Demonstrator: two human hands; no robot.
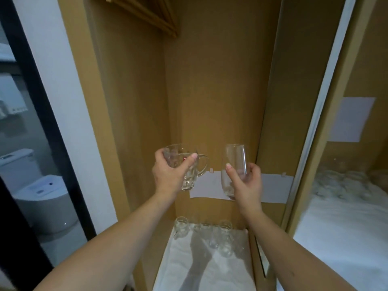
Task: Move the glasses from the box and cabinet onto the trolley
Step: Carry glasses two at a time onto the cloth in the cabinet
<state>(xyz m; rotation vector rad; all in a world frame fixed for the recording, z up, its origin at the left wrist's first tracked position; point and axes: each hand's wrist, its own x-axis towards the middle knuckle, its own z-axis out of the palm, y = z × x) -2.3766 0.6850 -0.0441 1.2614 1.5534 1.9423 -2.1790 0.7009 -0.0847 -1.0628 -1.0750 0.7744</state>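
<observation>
Two glasses were in hand and a cluster remained on the shelf, so the job stood somewhere short of finished; no trolley or box showed in the head view, so what had already reached the trolley could not be judged. Largest first: the wooden cabinet (210, 85) filled the middle of the view, its interior tall and bare above. Its lower shelf (189, 274) carried a white cloth, and at the back edge of that cloth sat the remaining glasses (212, 234), several small clear ones packed close together, exact count unclear through the glare. To the right, a mirrored door panel (344, 185) showed what looked like more glassware on white cloth; whether that was reflection or a separate stock, I could not tell. Held up in front of the cabinet's back wall, well above the shelf: a handled glass mug (189, 164) gripped around its body by the left hand (168, 173), handle pointing right; and a tall slim glass (234, 164) grasped near its lower half by the right hand (245, 179), fingers and thumb curled round it. The two glasses were near each other but apart. Judgement: both still needed carrying to the trolley, then the shelf cluster needed clearing in further trips.
</observation>
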